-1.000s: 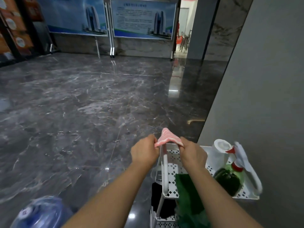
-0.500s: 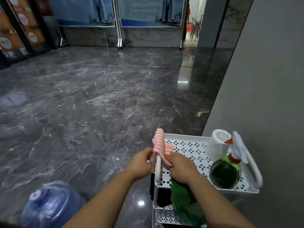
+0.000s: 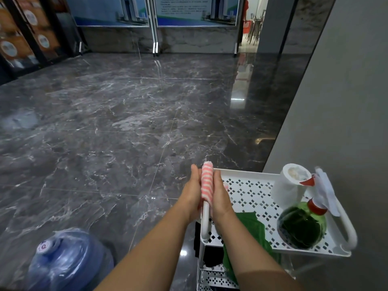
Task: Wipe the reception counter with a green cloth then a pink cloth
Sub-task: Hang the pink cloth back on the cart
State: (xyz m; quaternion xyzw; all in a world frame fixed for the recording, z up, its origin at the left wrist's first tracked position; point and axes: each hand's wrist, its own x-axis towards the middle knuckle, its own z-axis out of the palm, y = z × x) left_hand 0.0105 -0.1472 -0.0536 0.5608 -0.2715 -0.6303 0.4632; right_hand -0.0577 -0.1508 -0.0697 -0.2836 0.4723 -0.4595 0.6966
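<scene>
Dark glossy marble floor (image 3: 126,133); grey wall (image 3: 346,101) at right; display boards (image 3: 195,11) at far side. Pink striped cloth (image 3: 207,181) draped over handle (image 3: 205,215) of white cart (image 3: 252,175). Left hand (image 3: 192,192) and right hand (image 3: 220,196) flat, fingers straight, press cloth between them. Green cloth (image 3: 252,227) hangs over tray edge. Blue water jug (image 3: 69,263) on floor at left.

Top tray (image 3: 247,172): paper roll (image 3: 287,190) at the far right corner, spray bottle (image 3: 302,225) just before it. Draped cloth (image 3: 207,181) over the left handle (image 3: 205,215), between left hand (image 3: 192,192) and right hand (image 3: 220,196), both touching it. Second cloth (image 3: 252,225) overhangs the near edge. Water jug (image 3: 69,263) on the floor (image 3: 126,122), left of the tray.
</scene>
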